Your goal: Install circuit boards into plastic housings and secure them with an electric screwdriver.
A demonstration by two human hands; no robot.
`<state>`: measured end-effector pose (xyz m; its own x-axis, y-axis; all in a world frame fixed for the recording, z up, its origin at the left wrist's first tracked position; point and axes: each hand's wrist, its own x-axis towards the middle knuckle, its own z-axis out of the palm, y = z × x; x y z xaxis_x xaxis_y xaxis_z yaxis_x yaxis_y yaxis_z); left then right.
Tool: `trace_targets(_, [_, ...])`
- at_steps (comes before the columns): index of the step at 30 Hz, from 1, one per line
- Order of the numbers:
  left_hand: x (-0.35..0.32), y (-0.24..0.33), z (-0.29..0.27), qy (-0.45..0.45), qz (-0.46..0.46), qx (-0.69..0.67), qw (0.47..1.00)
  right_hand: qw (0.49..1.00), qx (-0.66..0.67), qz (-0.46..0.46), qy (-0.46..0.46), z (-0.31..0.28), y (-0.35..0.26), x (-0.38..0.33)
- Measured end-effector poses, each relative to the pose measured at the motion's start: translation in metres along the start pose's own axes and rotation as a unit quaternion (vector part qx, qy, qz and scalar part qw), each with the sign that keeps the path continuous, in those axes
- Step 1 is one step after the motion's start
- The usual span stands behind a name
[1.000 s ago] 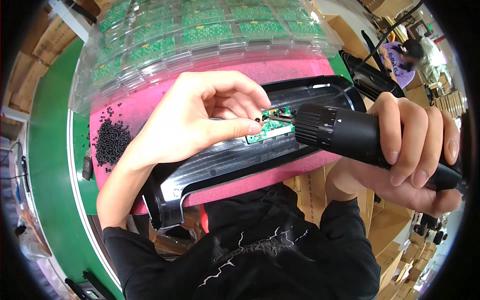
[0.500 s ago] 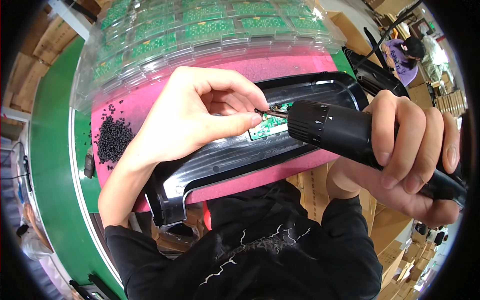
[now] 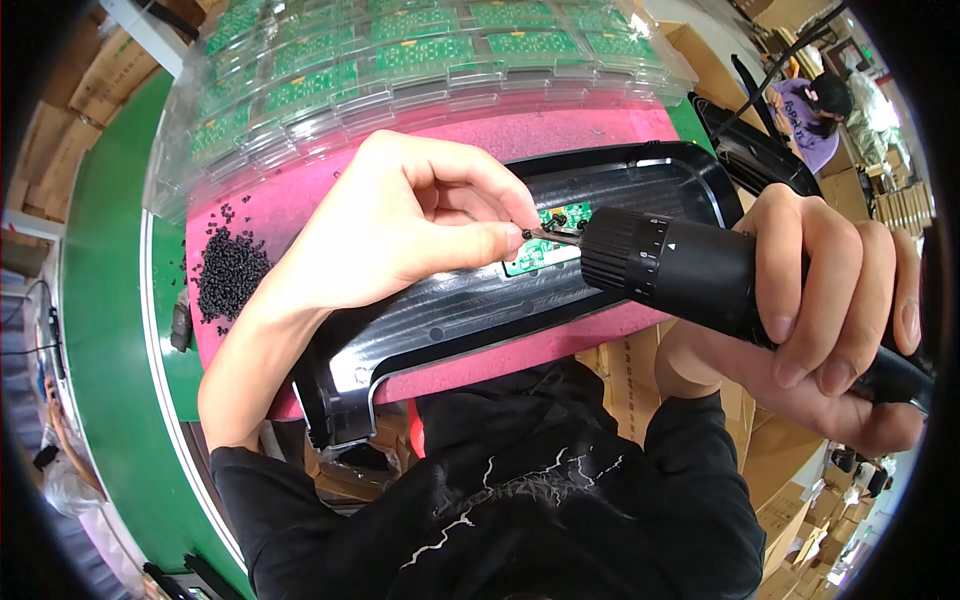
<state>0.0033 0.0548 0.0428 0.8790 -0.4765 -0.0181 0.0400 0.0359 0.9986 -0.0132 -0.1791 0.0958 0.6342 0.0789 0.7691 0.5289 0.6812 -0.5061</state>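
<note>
While the left hand [image 3: 400, 235] pinches a screw [image 3: 527, 233] at its fingertips, the right hand [image 3: 830, 300] grips the electric screwdriver [image 3: 690, 275].
Screw sits over the green circuit board [image 3: 540, 250] in the black housing [image 3: 480, 310]; next likely: seat bit squarely, release pinch.

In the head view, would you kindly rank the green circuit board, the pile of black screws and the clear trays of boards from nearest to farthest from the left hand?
1. Green circuit board: right at the fingertips of the left hand, inside the black housing.
2. Pile of black screws: on the pink mat, left of the wrist.
3. Clear trays of boards: beyond the mat, at the top.
</note>
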Motion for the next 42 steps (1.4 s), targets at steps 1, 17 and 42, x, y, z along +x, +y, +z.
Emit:
trace_targets(1, [0.0, 0.001, 0.0, 0.001, -0.003, 0.007, 1.0, 1.0, -0.001, 0.0, 0.0, 0.0, 0.0, 0.0])
trace_targets(17, [0.004, -0.01, 0.004, 0.064, -0.045, 0.075, 0.994, 0.998, -0.009, 0.016, -0.062, -0.021, 0.006, -0.001])
trace_targets(42, [0.004, -0.042, 0.007, -0.058, 0.085, 0.435, 0.894, 0.971, -0.104, 0.204, -0.069, -0.095, 0.056, 0.003])
